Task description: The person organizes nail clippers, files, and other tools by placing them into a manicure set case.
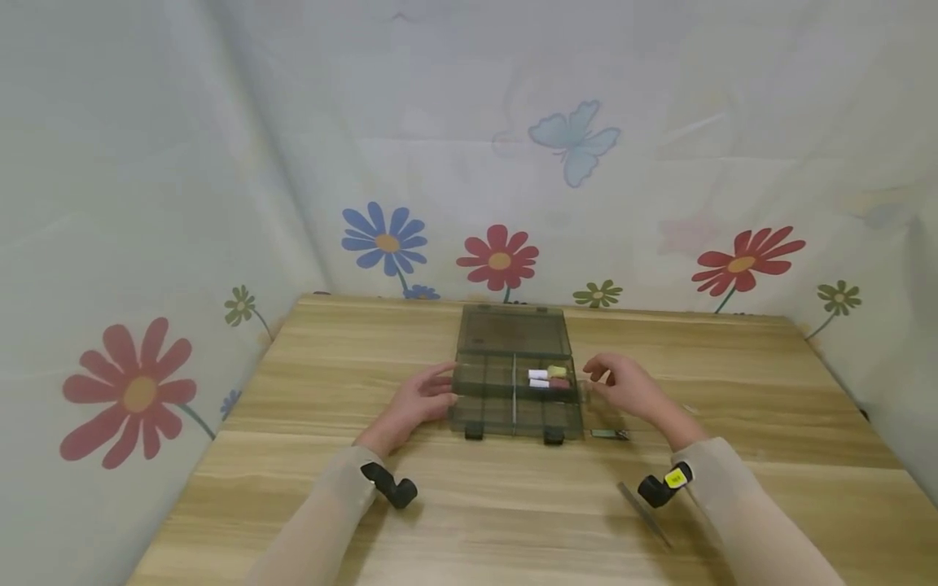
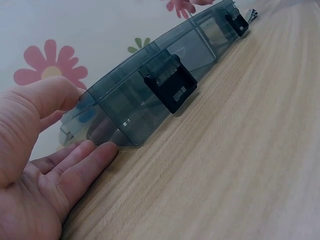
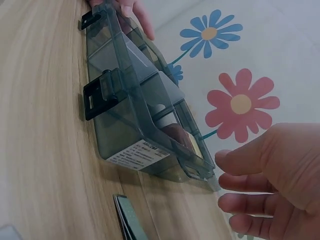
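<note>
Both hands sit by a see-through grey box [image 1: 513, 382] in the middle of the wooden worktop [image 1: 733, 391]. Left hand [image 1: 419, 401] lies flat on the worktop at the left end of the box. Its fingers are straight and loose, and the tips touch the box wall near the bottom corner, as the left wrist view shows. It grips nothing. Right hand [image 1: 623, 387] floats just beside the right end of the box. Its fingers are a bit bent and hold nothing. In the right wrist view there is a small gap between the fingertips [image 3: 227, 182] and the box corner, so it is close but not touching.

The box lid [image 1: 515, 330] is already open and lies back on the far side. Two black clips [image 1: 474, 431] hang loose on the near wall. Inside the box, in a right-side slot, lie a few small things: white pieces [image 1: 538, 378], a yellow piece [image 1: 557, 371] and a reddish one. The other slots look bare from here.

So I think the opening part is done, and some bits are already in. A small flat dark thing [image 1: 608, 435] lies on the worktop, just near and right of the box, under the right hand. A thin grey strip [image 1: 643, 514] lies nearer, by the right wrist. Those two may be what is left to handle.
</note>
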{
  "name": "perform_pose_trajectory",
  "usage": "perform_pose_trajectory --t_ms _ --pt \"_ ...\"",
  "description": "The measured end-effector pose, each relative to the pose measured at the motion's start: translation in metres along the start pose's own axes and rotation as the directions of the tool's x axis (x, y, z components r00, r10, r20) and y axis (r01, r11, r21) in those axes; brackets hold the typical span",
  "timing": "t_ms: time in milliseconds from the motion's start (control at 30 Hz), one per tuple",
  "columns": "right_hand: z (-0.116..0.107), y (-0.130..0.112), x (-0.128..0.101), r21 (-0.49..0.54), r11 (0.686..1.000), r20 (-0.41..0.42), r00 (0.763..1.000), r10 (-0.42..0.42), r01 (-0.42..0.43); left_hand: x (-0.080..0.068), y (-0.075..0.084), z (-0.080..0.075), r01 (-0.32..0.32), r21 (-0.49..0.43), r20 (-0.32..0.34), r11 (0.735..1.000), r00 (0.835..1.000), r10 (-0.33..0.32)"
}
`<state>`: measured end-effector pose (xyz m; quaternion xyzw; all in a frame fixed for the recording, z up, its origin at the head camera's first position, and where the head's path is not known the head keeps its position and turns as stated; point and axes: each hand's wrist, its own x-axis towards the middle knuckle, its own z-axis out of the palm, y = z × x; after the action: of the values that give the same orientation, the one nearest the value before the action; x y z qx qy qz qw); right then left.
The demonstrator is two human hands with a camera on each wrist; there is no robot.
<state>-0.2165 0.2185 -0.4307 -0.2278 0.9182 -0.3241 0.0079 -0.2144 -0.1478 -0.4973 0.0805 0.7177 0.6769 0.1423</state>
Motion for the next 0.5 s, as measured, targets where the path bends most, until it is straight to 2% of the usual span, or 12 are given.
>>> perform_pose_trajectory --t_ms 300,500 --pt "-0.003 0.007 -0.014 -0.04 0.999 0.039 0.999 0.025 -0.023 0.002 0.0 0.0 -0.003 -0.014 0.004 1.0 1.0 0.003" --pt "-0.003 0.01 -0.023 -0.058 0.996 0.063 0.995 0.073 -0.07 0.0 0.0 -0.001 0.007 -0.018 0.002 1.0 1.0 -0.007"
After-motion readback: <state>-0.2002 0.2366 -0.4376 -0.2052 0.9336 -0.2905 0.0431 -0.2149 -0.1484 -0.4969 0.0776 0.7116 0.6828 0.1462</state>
